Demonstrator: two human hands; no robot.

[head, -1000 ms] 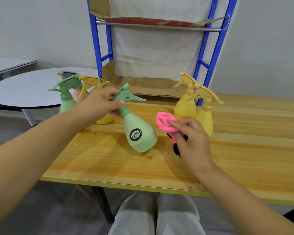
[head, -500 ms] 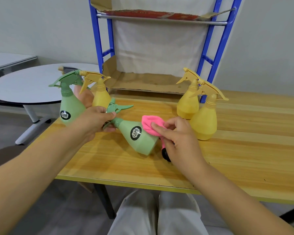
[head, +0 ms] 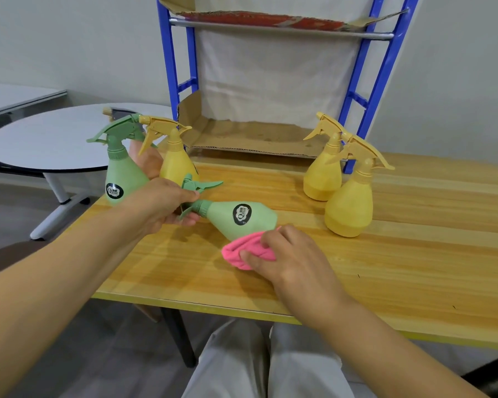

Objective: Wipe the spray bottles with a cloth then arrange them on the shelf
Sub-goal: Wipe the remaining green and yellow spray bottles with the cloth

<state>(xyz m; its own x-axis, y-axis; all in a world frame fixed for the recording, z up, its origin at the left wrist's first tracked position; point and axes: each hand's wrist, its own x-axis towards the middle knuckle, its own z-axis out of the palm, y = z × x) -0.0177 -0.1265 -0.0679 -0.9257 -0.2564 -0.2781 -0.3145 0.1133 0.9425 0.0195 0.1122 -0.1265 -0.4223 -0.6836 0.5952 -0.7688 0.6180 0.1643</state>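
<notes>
Left hand [head: 161, 205]: fingers and thumb curled round the neck and trigger head of a green bottle [head: 242, 219]. The bottle is tipped nearly flat over the table [head: 385, 268], base pointing right, round black label facing up; cannot tell whether the base touches the wood. Right hand [head: 288, 254]: thumb and fingers pinch a folded pink cloth [head: 239, 254], which is pressed against the near lower side of the bottle, close to its base. Second green bottle [head: 121, 176] upright at the table's left back corner, with a yellow bottle [head: 176, 165] just beside it on the right; both behind the left hand. A pinkish shape shows between those two, too hidden to identify. Two more yellow bottles upright at right: rear one [head: 322, 176] and front one [head: 348, 205], just beside each other, overlapping in this view, well apart from the cloth. Shelf [head: 170, 67], blue frame, stands at the back of the table; its lower level is lined with cardboard [head: 250, 136], which also shows on the level above. Round grey table [head: 55, 139] off to the left. Light trousers [head: 236, 363] show below the near table edge.
</notes>
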